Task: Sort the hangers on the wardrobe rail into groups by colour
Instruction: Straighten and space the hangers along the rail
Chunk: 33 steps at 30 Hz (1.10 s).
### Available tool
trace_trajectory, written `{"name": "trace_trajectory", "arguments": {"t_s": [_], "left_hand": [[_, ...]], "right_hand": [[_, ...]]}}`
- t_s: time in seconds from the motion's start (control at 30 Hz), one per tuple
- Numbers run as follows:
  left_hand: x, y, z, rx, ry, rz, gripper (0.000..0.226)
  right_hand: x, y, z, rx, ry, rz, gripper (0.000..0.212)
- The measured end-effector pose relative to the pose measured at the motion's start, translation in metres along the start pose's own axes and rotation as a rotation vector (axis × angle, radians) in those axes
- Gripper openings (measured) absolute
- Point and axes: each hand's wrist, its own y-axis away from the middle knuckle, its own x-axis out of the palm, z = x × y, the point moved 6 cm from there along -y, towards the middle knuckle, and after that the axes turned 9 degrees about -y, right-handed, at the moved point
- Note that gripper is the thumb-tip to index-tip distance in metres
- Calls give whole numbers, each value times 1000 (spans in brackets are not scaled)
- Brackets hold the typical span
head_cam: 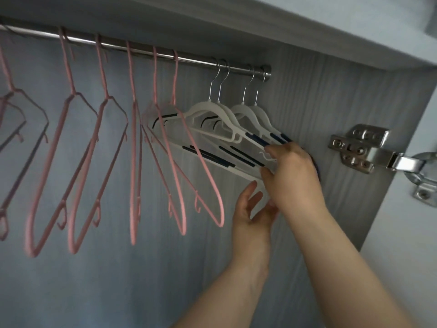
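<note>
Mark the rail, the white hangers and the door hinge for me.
rail (146,48), head view, on the bare bar between pink hooks.
white hangers (233,118), head view, on a white shoulder.
door hinge (357,150), head view, on its metal plate.

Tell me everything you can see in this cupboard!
rail: one, silver, along the top.
pink hangers: at least six, pink, hanging on the left and middle of the rail.
white hangers: four silver hooks show, white with dark strips, bunched at the rail's right end.
hinge: one, silver, on the right wall.
left hand: fingers relaxed, just under the white hangers.
right hand: grips the white hangers' lower ends.
</note>
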Motion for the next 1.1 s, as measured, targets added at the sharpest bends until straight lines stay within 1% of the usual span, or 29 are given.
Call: {"name": "trace_trajectory", "arguments": {"t_s": [0.1,0.17,0.27,0.37,0.47,0.53,0.63,0.67,0.73,0.83,0.97,1.1], "left_hand": [[2,-1,2,1,-11,2,43],[2,0,2,7,-29,-7,43],[4,-1,0,27,-51,-1,48],[9,-5,-5,90,-126,54,52],[8,-8,-9,178,-252,84,46],[4,-7,-11,225,-283,88,36],[-5,-5,-10,265,-244,45,28],[-8,-4,-9,279,-227,27,27],[-12,-3,-7,290,-198,-3,28],[-18,1,-7,289,-144,-34,34],[-23,3,-15,318,-103,-36,37],[-32,2,-16,350,-154,-37,30]], "right_hand": [[-4,2,-1,-2,-18,-75,48],[-7,1,-5,20,-7,-102,50],[-4,0,-12,33,30,-106,46],[-2,3,-13,7,6,-131,41],[-4,5,-11,-84,-54,-166,38],[-4,7,-6,-127,-140,-137,33],[6,10,2,-12,-363,-7,31],[9,11,4,31,-420,7,31],[14,12,10,59,-483,6,29],[22,11,16,74,-511,-5,27],[25,12,25,32,-451,-57,28],[26,14,34,-26,-421,-50,24]]}}
